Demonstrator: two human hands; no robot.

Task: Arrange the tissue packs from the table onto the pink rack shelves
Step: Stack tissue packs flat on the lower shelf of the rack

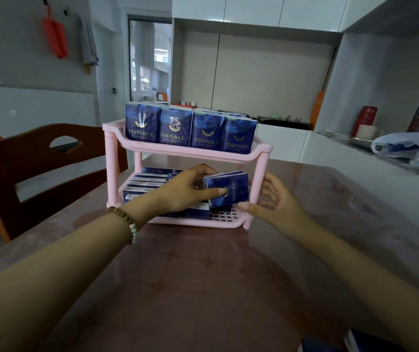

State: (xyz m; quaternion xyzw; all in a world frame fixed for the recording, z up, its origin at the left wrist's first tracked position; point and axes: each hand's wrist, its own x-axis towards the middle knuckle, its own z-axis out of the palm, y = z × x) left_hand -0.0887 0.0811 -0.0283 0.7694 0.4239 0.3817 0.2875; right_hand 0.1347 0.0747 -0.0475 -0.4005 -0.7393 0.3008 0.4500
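Observation:
A pink two-shelf rack [193, 151] stands on the reddish table [203, 275]. Its top shelf holds a row of upright dark blue tissue packs [190, 128]. The bottom shelf holds several blue packs lying flat [147, 184] on its left side. My left hand [190, 189] is inside the bottom shelf, gripping a small stack of blue tissue packs [228, 188] turned on edge near the right end. My right hand [269, 201] is at the rack's right front post, thumb on the lower rim, fingers spread around the post.
A wooden chair [38, 168] stands left of the table. A white counter on the right carries a white plastic bag [406, 148], a mug and red items. A dark blue object [330, 344] shows at the table's near right edge.

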